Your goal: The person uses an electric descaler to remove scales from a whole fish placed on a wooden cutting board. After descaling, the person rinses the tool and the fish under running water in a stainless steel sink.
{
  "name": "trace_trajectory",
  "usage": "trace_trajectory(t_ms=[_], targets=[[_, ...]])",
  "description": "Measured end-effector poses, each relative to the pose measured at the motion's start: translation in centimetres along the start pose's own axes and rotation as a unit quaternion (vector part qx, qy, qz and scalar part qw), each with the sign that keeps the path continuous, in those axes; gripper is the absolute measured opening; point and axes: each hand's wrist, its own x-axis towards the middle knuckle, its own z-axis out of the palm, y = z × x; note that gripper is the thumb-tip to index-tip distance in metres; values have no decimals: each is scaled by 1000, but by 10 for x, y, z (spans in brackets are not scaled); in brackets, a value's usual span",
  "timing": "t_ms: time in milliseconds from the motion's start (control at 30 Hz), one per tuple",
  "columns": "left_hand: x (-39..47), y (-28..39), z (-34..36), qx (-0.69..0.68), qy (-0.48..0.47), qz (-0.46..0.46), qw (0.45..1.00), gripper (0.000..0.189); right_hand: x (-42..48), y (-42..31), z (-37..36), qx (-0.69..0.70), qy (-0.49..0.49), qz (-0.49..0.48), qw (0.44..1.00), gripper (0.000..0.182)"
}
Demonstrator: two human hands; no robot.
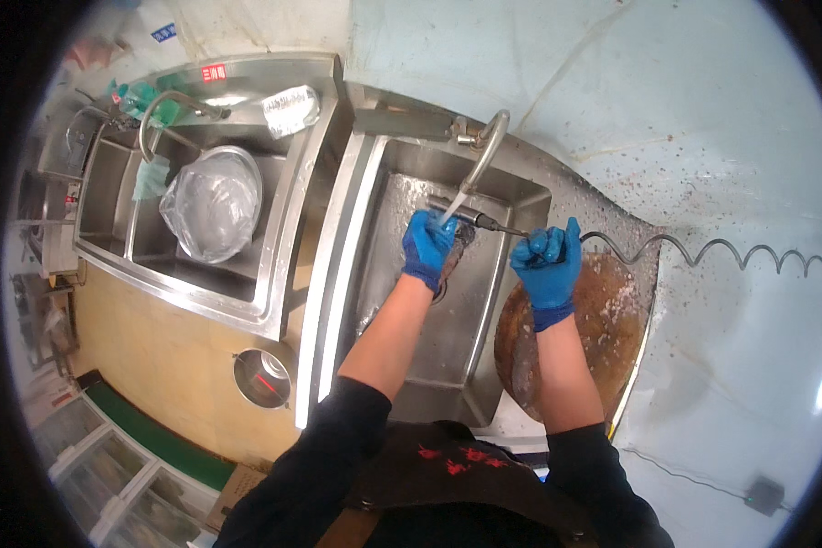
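Note:
In the sink basin (418, 335), my left hand (428, 245), in a blue glove, is curled under the stream from the faucet (488, 154). Its fingers lie against or just below the metal cylinder of a corded hand tool (467, 211), probably an electric fish scaler. A dark mottled thing (460, 248) shows beside that hand and is partly hidden by it; I cannot tell whether the fingers hold it. My right hand (548, 260), also gloved, is closed around the tool's cable end, over the basin's right edge. From there a coiled cable (699, 253) stretches off to the right.
A round wooden chopping block (609, 342) with pale bits on it stands right of the sink. Specks dot the wall (719, 171). On the left, a second steel sink (274, 288) holds a bowl lined with a clear plastic bag (212, 205), near a white packet (291, 111).

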Motion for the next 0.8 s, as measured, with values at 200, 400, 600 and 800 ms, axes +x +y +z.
trace_trajectory(t_ms=[200, 400, 600, 800], targets=[[-11, -4, 54, -47, 7, -133, 990, 33, -59, -8, -24, -38, 53, 62, 996, 61], [-38, 8, 92, 48, 66, -57, 995, 22, -113, 17, -37, -259, 168, 68, 949, 49], [-57, 4, 59, 30, -137, -134, 981, 14, -58, 11, 41, -829, -153, -118, 525, 50], [-73, 3, 43, 254, -161, -20, 954, 51, 22, -9, 57, -706, -85, 421, 563, 58]])
